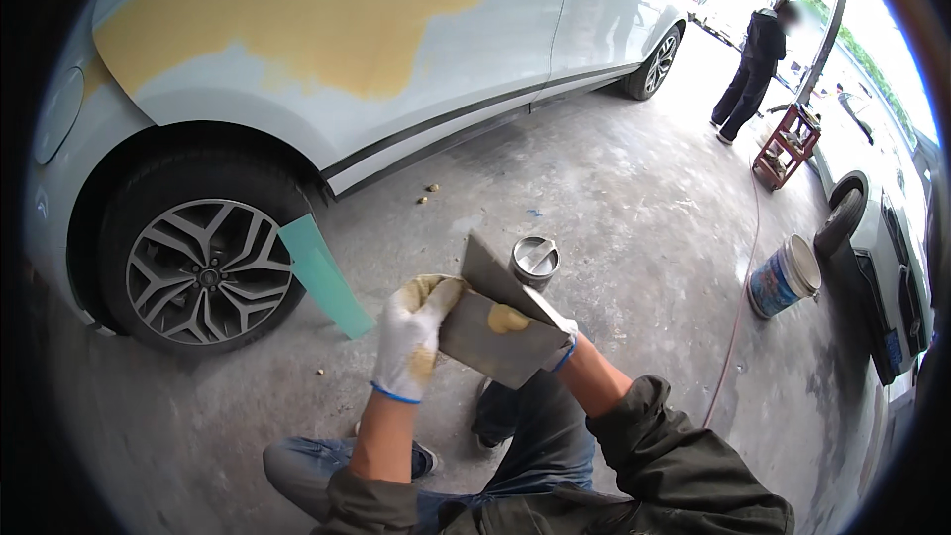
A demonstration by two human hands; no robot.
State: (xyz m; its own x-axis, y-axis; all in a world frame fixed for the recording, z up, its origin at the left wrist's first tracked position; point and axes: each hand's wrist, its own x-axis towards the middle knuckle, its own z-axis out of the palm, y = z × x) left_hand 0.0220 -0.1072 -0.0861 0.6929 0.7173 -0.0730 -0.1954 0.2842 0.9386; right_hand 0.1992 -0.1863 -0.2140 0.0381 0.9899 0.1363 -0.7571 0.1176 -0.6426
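Note:
My left hand, in a white glove stained yellow, grips the left edge of a flat grey putty plate. A dab of yellow putty lies on that plate. My right hand, also gloved, is closed at the right end of a grey metal spreader; most of its fingers are hidden behind the sheets. The spreader is tilted up along the plate's far edge, above the putty. Just beyond them a round metal can stands on the floor.
A white car with a yellow filler patch stands left. A green strip leans by its wheel. Right are a bucket, a hose, a red cart, another car and a standing person.

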